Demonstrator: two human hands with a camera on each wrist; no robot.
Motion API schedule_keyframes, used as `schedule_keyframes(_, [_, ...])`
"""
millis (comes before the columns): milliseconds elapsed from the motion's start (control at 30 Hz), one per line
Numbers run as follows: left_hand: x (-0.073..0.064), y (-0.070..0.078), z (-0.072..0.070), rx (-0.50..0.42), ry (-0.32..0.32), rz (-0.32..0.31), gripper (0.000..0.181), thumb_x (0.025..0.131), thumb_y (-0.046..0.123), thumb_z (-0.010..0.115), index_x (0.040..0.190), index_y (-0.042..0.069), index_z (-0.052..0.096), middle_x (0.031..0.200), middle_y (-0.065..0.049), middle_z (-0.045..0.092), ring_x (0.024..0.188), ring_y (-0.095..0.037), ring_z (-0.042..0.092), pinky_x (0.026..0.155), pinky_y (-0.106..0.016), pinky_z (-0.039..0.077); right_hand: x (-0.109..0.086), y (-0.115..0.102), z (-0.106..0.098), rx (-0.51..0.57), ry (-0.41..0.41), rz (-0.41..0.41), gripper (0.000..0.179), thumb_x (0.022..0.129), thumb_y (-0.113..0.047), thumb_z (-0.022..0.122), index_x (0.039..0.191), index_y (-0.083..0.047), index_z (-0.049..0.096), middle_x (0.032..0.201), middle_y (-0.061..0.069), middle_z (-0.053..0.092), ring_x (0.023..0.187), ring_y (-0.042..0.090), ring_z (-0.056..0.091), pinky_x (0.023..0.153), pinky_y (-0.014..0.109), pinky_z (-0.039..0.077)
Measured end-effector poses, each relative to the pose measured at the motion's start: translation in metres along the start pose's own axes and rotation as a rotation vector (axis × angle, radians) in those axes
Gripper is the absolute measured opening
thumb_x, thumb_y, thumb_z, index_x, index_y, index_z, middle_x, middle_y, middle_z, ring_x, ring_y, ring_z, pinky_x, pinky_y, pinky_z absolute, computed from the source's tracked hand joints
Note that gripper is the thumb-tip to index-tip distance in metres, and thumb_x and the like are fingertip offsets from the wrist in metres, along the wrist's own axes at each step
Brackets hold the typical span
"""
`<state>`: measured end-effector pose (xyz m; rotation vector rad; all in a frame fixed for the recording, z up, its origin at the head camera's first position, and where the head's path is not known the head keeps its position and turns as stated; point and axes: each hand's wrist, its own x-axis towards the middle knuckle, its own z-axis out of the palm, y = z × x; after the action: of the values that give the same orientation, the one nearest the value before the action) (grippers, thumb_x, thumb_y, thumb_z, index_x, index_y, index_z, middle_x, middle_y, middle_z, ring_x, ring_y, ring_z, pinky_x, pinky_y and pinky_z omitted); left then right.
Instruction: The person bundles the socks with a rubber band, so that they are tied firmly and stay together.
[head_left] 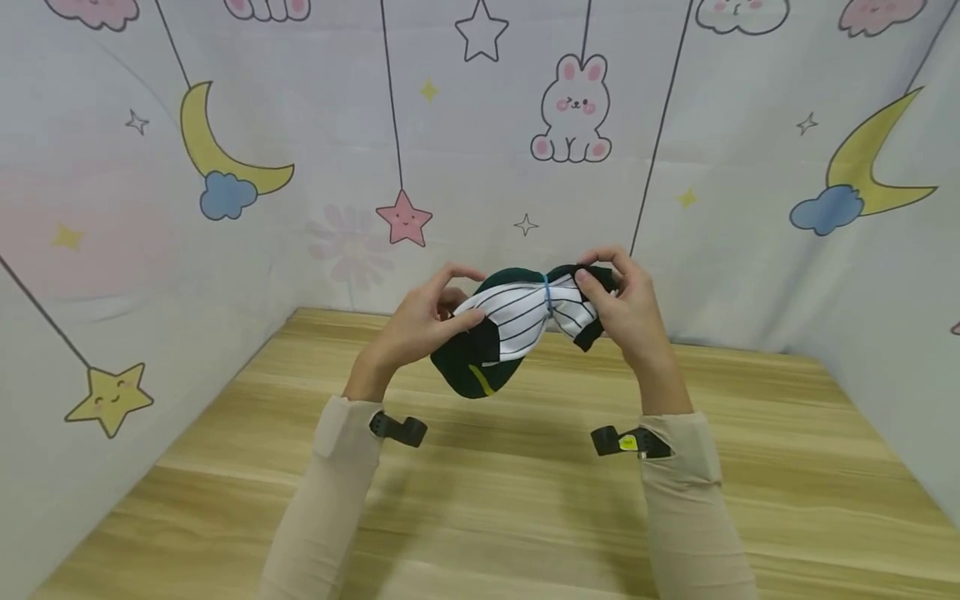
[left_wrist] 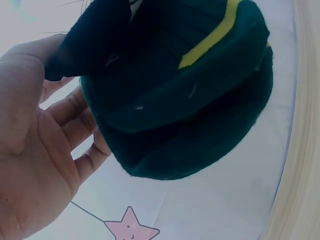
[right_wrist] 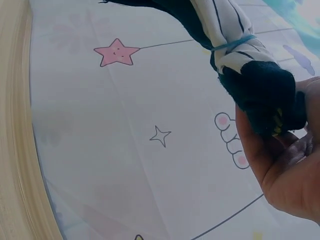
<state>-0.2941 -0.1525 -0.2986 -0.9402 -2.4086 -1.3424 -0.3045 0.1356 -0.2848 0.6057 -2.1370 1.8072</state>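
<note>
Above the table, both hands hold a bundle of socks (head_left: 517, 321), cinched by a thin blue band (head_left: 547, 296). One part is white with black stripes and black ends; the other is dark green with a yellow stripe. My left hand (head_left: 420, 325) pinches the wider end, thumb on the near face and fingers behind. At the narrower end, right of the band, my right hand (head_left: 626, 304) grips with thumb in front. The left wrist view shows the green fabric (left_wrist: 190, 115) hanging in loose folds. In the right wrist view, the dark end (right_wrist: 260, 90) sits against the right hand's fingers.
Below the hands lies a wood-grain table (head_left: 525, 500). A pale curtain (head_left: 465, 150) printed with stars, moons and a bunny closes off the back and sides. Each wrist wears a black camera mount, seen as a left mount (head_left: 401, 429) and a right mount (head_left: 626, 442).
</note>
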Motion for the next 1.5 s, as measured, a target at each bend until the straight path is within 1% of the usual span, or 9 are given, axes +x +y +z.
schedule_keyframes(100, [-0.001,0.0,-0.002,-0.002,0.021,0.0,0.036,0.097,0.017,0.067,0.129,0.016,0.052,0.087,-0.004,0.071,0.073,-0.021,0.061,0.068,-0.037,0.046,0.0,0.002,-0.002,0.006,-0.03,0.003,0.019,0.101,-0.024,0.061,0.116,-0.013,0.057,0.107,0.019,0.057,0.083,0.027,0.061,0.062,0.033,0.058])
schedule_keyframes(333, [-0.001,0.0,-0.007,0.021,0.025,-0.009,0.027,0.098,0.016,0.066,0.123,0.015,0.057,0.089,-0.006,0.071,0.071,-0.021,0.061,0.066,-0.036,0.048,0.002,0.003,-0.008,-0.02,-0.095,0.032,0.023,0.102,-0.024,0.06,0.121,-0.012,0.06,0.112,0.016,0.056,0.087,0.027,0.059,0.063,0.031,0.057])
schedule_keyframes(533, [-0.002,-0.002,-0.006,0.07,-0.029,-0.042,0.026,0.099,0.015,0.064,0.123,0.016,0.056,0.092,-0.006,0.071,0.073,-0.021,0.065,0.067,-0.036,0.054,0.003,0.007,-0.011,-0.057,-0.172,0.077,0.026,0.103,-0.023,0.059,0.125,-0.01,0.061,0.118,0.016,0.053,0.09,0.027,0.057,0.066,0.03,0.057])
schedule_keyframes(600, [-0.002,-0.002,-0.006,0.075,-0.044,-0.052,0.025,0.099,0.015,0.064,0.123,0.017,0.056,0.092,-0.007,0.071,0.074,-0.021,0.066,0.068,-0.036,0.056,0.004,0.01,-0.011,-0.068,-0.187,0.076,0.026,0.103,-0.022,0.058,0.126,-0.009,0.061,0.12,0.016,0.052,0.09,0.027,0.057,0.068,0.03,0.056])
schedule_keyframes(767, [-0.002,-0.003,-0.005,0.079,-0.053,-0.068,0.019,0.099,0.015,0.064,0.118,0.016,0.059,0.093,-0.008,0.071,0.075,-0.022,0.066,0.068,-0.037,0.058,0.006,0.016,-0.012,-0.079,-0.218,0.061,0.026,0.103,-0.017,0.056,0.127,-0.008,0.061,0.126,0.014,0.051,0.091,0.028,0.056,0.068,0.029,0.055])
schedule_keyframes(967, [-0.003,-0.009,-0.003,0.1,-0.067,-0.07,0.015,0.099,0.014,0.064,0.114,0.015,0.062,0.093,-0.008,0.072,0.074,-0.022,0.066,0.067,-0.036,0.058,0.005,0.019,-0.012,-0.044,-0.263,0.124,0.026,0.103,-0.014,0.056,0.127,-0.004,0.06,0.117,0.02,0.055,0.088,0.026,0.059,0.068,0.03,0.055])
schedule_keyframes(1100, [-0.002,-0.013,-0.002,0.114,-0.093,-0.08,0.015,0.098,0.014,0.065,0.113,0.015,0.062,0.093,-0.008,0.072,0.075,-0.021,0.067,0.067,-0.036,0.058,0.006,0.021,-0.014,-0.072,-0.294,0.156,0.026,0.103,-0.012,0.056,0.126,-0.003,0.062,0.123,0.02,0.052,0.092,0.028,0.058,0.07,0.029,0.055])
schedule_keyframes(1233, [-0.002,-0.013,-0.002,0.124,-0.131,-0.104,0.015,0.099,0.014,0.065,0.113,0.014,0.062,0.094,-0.008,0.072,0.076,-0.021,0.067,0.068,-0.037,0.059,0.005,0.024,-0.015,-0.094,-0.331,0.201,0.027,0.103,-0.01,0.054,0.128,-0.002,0.061,0.131,0.02,0.046,0.095,0.03,0.057,0.071,0.03,0.056])
schedule_keyframes(1500, [-0.002,-0.013,0.0,0.146,-0.194,-0.121,0.013,0.099,0.014,0.064,0.112,0.014,0.062,0.09,-0.007,0.072,0.075,-0.02,0.067,0.07,-0.036,0.058,0.005,0.03,-0.014,-0.12,-0.375,0.252,0.025,0.103,-0.009,0.054,0.127,-0.004,0.061,0.127,0.021,0.051,0.094,0.028,0.058,0.07,0.032,0.055])
